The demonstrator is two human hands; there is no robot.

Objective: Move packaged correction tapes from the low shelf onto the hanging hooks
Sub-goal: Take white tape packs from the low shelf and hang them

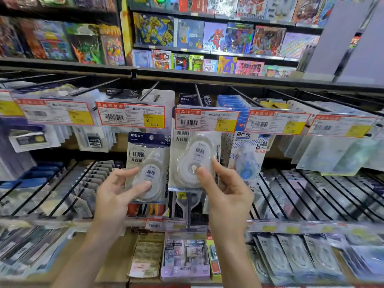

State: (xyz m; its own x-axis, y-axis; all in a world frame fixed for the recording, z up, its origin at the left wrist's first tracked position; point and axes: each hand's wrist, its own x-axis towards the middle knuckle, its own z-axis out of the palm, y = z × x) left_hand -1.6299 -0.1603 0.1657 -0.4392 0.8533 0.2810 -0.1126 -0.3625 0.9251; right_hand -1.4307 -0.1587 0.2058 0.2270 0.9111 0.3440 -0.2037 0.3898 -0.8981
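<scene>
Two packaged correction tapes were up in front of the hook rack, one in each of the hands. The left hand [116, 192] held the left correction tape pack [147, 169] by its lower part, thumb laid across the clear blister and fingers curled behind the card; this pack hung free in the air, its dark header with a round hang hole just below the price tags. The right hand [224, 190] pinched the right correction tape pack [194, 161] with the thumb pressed on the blister near the reel's hub and a finger along its right edge; the top of this pack was hidden behind a price tag [206, 120], so whether it was already on the hook [198, 94] could not be told. Just beyond the right hand hung a blue dot-glue pack [249, 154], near the held pack but apart from it. Above both hands ran a row of red-and-yellow price tags, the one over the left hand [131, 115] reading 6.80, with black hook rods reaching back behind them. To the outside of each hand, more rods carried rows of carded stationery, blurred. Below the wrists lay the low shelf [116, 258] with flat packets [185, 256] stacked on it. Far above the hands, upper shelves held colourful toy boxes [214, 36].
</scene>
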